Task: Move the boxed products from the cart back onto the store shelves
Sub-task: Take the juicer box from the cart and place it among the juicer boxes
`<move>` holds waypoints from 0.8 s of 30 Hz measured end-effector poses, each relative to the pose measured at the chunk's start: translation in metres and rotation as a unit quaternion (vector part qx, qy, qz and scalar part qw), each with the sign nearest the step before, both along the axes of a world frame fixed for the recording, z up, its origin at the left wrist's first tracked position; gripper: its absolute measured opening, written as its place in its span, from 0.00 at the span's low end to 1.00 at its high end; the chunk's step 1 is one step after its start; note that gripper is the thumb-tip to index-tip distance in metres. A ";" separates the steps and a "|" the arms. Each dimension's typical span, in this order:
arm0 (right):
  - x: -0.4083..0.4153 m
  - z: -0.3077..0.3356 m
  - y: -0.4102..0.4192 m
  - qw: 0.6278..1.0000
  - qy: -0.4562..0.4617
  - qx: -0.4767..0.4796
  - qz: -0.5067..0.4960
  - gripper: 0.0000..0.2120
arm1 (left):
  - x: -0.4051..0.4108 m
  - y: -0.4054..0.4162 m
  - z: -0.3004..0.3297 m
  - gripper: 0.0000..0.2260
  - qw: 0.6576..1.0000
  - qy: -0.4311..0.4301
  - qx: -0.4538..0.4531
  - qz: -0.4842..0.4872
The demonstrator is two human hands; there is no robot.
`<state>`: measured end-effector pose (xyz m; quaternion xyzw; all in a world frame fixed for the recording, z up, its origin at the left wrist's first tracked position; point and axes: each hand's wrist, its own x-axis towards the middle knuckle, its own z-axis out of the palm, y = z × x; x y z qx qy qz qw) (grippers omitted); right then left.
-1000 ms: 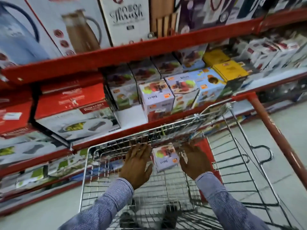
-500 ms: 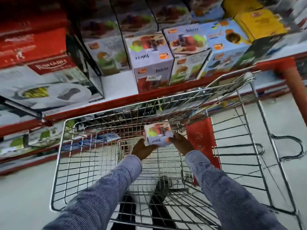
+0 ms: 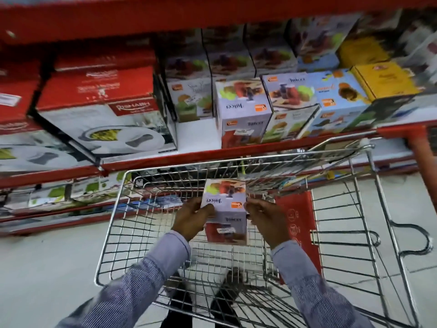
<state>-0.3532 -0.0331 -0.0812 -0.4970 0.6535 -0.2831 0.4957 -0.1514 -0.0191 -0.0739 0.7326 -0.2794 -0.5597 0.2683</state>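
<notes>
A white and lilac juicer box [image 3: 225, 209] with fruit pictures is held upright above the wire cart [image 3: 111, 233]. My left hand [image 3: 192, 217] grips its left side and my right hand [image 3: 266, 220] grips its right side. Beyond the cart runs a red store shelf [image 3: 189, 155]. On it stands a matching juicer box [image 3: 242, 114] among other juicer boxes [image 3: 290, 100]. A bare white gap [image 3: 196, 136] lies on the shelf just left of that matching box.
Large red and white cookware boxes [image 3: 99, 110] fill the shelf's left part. Yellow boxes [image 3: 383, 79] sit at the right. A red panel [image 3: 295, 221] hangs inside the cart's right side. A red upright post [image 3: 423, 147] stands at the right. My feet show under the cart.
My two hands closed on the juicer box in the cart and lifted it up toward me. The view tilted down, then rose a little toward the shelf.
</notes>
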 end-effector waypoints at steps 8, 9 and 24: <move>0.052 0.106 -0.015 0.991 -0.093 -0.091 -0.031 0.11 | 0.051 0.014 0.108 0.17 0.967 -0.139 -0.215 0.011; 0.057 0.115 -0.021 0.990 -0.099 -0.093 -0.032 0.12 | 0.057 0.012 0.118 0.18 0.960 -0.155 -0.232 0.008; 0.087 0.161 -0.081 0.986 0.006 -0.167 0.002 0.11 | 0.074 -0.038 0.148 0.12 0.923 -0.183 -0.339 -0.012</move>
